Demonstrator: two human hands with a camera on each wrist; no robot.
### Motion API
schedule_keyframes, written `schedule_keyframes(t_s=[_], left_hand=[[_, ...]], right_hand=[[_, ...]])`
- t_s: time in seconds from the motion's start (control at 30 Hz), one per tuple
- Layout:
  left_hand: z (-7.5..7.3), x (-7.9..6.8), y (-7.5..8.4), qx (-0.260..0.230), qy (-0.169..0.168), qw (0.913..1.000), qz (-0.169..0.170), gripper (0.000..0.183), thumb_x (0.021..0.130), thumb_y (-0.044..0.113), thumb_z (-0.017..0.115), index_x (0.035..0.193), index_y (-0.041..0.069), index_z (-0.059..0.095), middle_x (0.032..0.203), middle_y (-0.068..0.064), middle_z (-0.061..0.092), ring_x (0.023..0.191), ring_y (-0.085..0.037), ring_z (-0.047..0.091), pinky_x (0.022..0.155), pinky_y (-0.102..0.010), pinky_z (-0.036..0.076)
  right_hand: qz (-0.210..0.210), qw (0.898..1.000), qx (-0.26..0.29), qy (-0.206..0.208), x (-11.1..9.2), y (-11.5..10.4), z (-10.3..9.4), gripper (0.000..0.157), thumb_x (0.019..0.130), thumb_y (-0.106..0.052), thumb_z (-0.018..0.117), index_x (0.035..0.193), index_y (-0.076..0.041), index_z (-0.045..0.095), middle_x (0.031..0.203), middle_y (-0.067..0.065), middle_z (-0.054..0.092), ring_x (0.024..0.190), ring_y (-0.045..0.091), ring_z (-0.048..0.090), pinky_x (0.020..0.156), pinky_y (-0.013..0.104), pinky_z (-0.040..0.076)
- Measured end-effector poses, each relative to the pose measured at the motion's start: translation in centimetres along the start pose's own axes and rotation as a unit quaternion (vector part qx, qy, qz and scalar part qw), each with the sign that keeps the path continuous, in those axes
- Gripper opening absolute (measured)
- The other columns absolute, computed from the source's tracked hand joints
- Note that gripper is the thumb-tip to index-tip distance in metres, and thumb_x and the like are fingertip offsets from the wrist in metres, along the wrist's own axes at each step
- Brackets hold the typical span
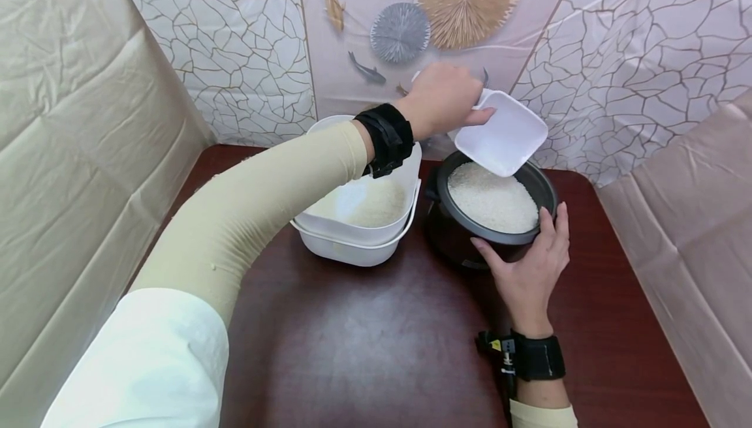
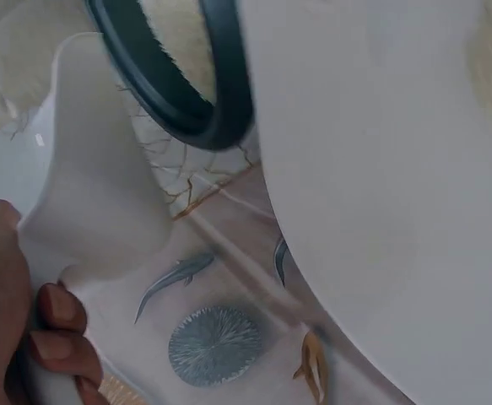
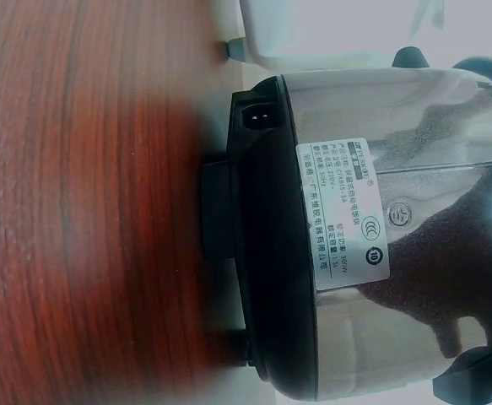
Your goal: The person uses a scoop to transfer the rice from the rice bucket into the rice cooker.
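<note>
My left hand grips the handle of a white scoop, fingers wrapped round it in the left wrist view. The scoop is tilted above the far side of a dark rice cooker; no rice shows in its visible inside. White rice lies in the cooker's grey inner pot. My right hand rests on the cooker's near right side, fingers extended up to the rim and thumb spread along the front. The cooker's metal body, label and power socket show in the right wrist view.
Left of the cooker stands a white rice bin with rice inside, partly covered by my left arm. Both containers stand on a dark red-brown table. Patterned cloth hangs behind, and beige cloth walls flank the table.
</note>
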State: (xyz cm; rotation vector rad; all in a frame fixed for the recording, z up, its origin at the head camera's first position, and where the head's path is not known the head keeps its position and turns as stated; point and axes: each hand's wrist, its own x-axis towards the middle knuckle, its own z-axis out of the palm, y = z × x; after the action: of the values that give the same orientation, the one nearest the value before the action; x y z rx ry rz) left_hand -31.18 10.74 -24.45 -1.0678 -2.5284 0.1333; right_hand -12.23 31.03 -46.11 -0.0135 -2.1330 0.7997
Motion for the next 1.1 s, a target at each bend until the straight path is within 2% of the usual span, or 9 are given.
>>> schedule_keyframes(t_s=[0.13, 0.27, 0.4, 0.5, 0.63, 0.83, 0.93, 1.1], left_hand=[[-0.1, -0.1, -0.5, -0.032, -0.058, 0.9973, -0.032, 0.052, 0.108, 0.059, 0.040, 0.097, 0.015, 0.067, 0.103, -0.003, 0.073, 0.097, -0.024, 0.070, 0.074, -0.042, 0.054], [-0.2, -0.3, -1.3, -0.073, -0.119, 0.9886, -0.055, 0.049, 0.109, 0.055, 0.034, 0.099, 0.016, 0.062, 0.113, -0.003, 0.069, 0.102, -0.022, 0.066, 0.083, -0.041, 0.053], [-0.2, -0.6, -2.5, -0.120, -0.160, 0.9768, -0.076, 0.042, 0.108, 0.052, 0.031, 0.089, 0.020, 0.051, 0.097, 0.001, 0.058, 0.090, -0.017, 0.057, 0.076, -0.036, 0.046], [-0.5, -1.1, -3.4, -0.145, -0.181, 0.9686, -0.090, 0.042, 0.107, 0.052, 0.031, 0.084, 0.021, 0.048, 0.090, 0.002, 0.053, 0.089, -0.017, 0.056, 0.077, -0.037, 0.046], [-1.2, -1.7, -4.4, -0.169, -0.200, 0.9601, -0.099, 0.044, 0.107, 0.052, 0.032, 0.083, 0.020, 0.048, 0.088, 0.003, 0.052, 0.090, -0.017, 0.058, 0.080, -0.041, 0.048], [-1.8, -2.9, -6.6, -0.218, -0.217, 0.9453, -0.108, 0.045, 0.109, 0.050, 0.036, 0.078, 0.018, 0.048, 0.073, 0.006, 0.048, 0.072, -0.015, 0.054, 0.066, -0.031, 0.040], [-2.0, -4.0, -8.1, -0.234, -0.239, 0.9368, -0.101, 0.046, 0.109, 0.049, 0.036, 0.079, 0.016, 0.049, 0.074, 0.004, 0.046, 0.073, -0.016, 0.051, 0.069, -0.031, 0.039], [-1.7, -6.3, -10.8, -0.260, -0.274, 0.9227, -0.080, 0.044, 0.110, 0.044, 0.036, 0.088, 0.012, 0.056, 0.077, 0.002, 0.052, 0.079, -0.019, 0.054, 0.077, -0.033, 0.043]], right_hand=[[-0.001, 1.000, -0.001, 0.000, 0.0, 0.0, 0.0, 0.120, 0.069, -0.080, 0.082, 0.156, -0.006, 0.045, 0.172, 0.007, 0.028, 0.157, 0.030, 0.027, 0.113, 0.073, 0.022], [-0.003, 1.000, -0.001, 0.003, 0.0, -0.1, 0.1, 0.120, 0.069, -0.080, 0.082, 0.155, -0.006, 0.046, 0.171, 0.007, 0.028, 0.157, 0.030, 0.027, 0.114, 0.072, 0.022], [0.000, 1.000, 0.001, 0.002, -0.1, -0.1, 0.1, 0.120, 0.068, -0.080, 0.083, 0.155, -0.006, 0.046, 0.171, 0.006, 0.028, 0.157, 0.030, 0.027, 0.114, 0.072, 0.022], [0.001, 1.000, 0.002, 0.002, -0.1, -0.1, 0.1, 0.120, 0.069, -0.080, 0.083, 0.155, -0.006, 0.046, 0.172, 0.006, 0.028, 0.156, 0.030, 0.027, 0.114, 0.072, 0.022], [0.003, 1.000, 0.003, 0.006, -0.1, 0.0, 0.0, 0.120, 0.069, -0.079, 0.083, 0.155, -0.006, 0.046, 0.172, 0.005, 0.028, 0.156, 0.029, 0.027, 0.113, 0.073, 0.022], [0.003, 1.000, 0.002, 0.007, 0.0, 0.1, -0.2, 0.118, 0.068, -0.076, 0.086, 0.156, -0.007, 0.046, 0.172, 0.005, 0.028, 0.156, 0.029, 0.027, 0.112, 0.073, 0.023], [0.003, 1.000, 0.001, 0.006, 0.1, 0.2, -0.2, 0.118, 0.068, -0.075, 0.086, 0.156, -0.007, 0.046, 0.172, 0.005, 0.028, 0.156, 0.029, 0.027, 0.113, 0.073, 0.022], [0.001, 1.000, 0.007, 0.005, 0.0, 0.2, 0.0, 0.119, 0.067, -0.074, 0.088, 0.155, -0.005, 0.046, 0.171, 0.007, 0.029, 0.156, 0.030, 0.027, 0.113, 0.074, 0.021]])
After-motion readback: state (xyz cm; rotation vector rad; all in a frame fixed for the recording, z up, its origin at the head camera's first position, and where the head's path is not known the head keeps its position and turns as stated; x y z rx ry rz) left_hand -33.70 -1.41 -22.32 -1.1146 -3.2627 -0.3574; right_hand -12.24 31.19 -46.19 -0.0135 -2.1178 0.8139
